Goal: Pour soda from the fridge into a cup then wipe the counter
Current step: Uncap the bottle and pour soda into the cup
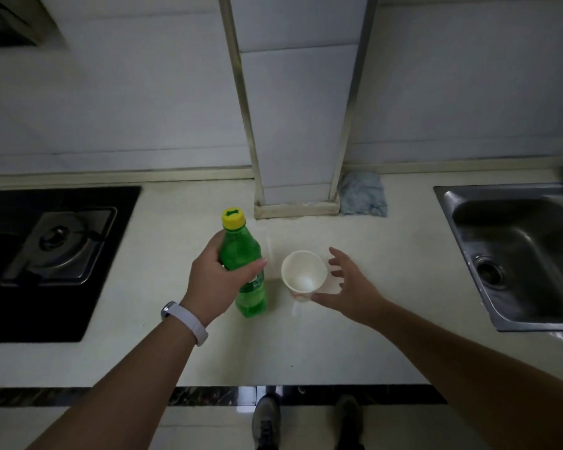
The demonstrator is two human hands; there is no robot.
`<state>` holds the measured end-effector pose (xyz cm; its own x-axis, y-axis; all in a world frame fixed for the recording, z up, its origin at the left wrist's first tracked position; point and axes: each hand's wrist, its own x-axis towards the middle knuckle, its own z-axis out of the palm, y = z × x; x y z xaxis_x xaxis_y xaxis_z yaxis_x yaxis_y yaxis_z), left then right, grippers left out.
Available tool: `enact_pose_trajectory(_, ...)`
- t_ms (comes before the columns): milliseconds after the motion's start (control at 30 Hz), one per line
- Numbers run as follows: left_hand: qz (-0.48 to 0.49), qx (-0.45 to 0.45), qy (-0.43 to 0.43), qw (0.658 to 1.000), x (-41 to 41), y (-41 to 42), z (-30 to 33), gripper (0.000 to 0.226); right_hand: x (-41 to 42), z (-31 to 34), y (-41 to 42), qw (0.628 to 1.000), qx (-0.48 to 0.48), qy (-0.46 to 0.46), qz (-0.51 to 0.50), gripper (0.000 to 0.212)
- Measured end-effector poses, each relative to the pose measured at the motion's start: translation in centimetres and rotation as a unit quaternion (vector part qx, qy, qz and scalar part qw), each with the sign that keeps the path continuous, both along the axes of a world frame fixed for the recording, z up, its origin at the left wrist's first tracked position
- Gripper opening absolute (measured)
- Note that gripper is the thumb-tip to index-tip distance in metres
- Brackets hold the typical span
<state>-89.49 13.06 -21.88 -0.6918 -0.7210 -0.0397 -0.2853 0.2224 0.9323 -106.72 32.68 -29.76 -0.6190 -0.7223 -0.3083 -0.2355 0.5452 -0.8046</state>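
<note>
Two hands are at work on the counter (387, 254): my left hand (216, 280) is wrapped around the middle of the green soda bottle (245, 264), thumb across its front, holding it upright with its base near or on the counter, I cannot tell which, and its yellow cap (233, 218) not yet off. I hold it mid-body because that seems the steadiest place to brace it while the cap gets twisted. My right hand (348, 287) is spread wide with fingers loosely splayed, just beside the white paper cup (303, 271), thumb close to its base; whether it touches I cannot tell. The cup stands empty and slightly tilted in view, just right of the bottle, close enough that pouring should need only a short tip. Well behind, a blue cloth (363, 198) lies against the wall column, near the sink (514, 248), likely handy for wiping afterwards.
</note>
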Motion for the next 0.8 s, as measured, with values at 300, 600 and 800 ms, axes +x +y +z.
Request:
enact_pose_trajectory(300, -0.039, -0.033, 0.039, 0.998, 0.0, -1.3, 5.5, 0.048, -2.1, 12.2, -2.0, 0.988, -0.073, 0.133, 0.005, 0.024)
enact_pose_trajectory(600, -0.077, -0.075, 0.076, 0.991, 0.0, -1.8, 9.8, 0.053, 2.1, 24.9, -7.3, 0.962, -0.181, 0.19, 0.076, 0.019)
enact_pose_trajectory(800, -0.096, -0.111, 0.076, 0.986, 0.3, -1.6, 10.5, 0.051, 4.6, 28.4, -8.9, 0.945, -0.097, 0.295, 0.101, 0.041)
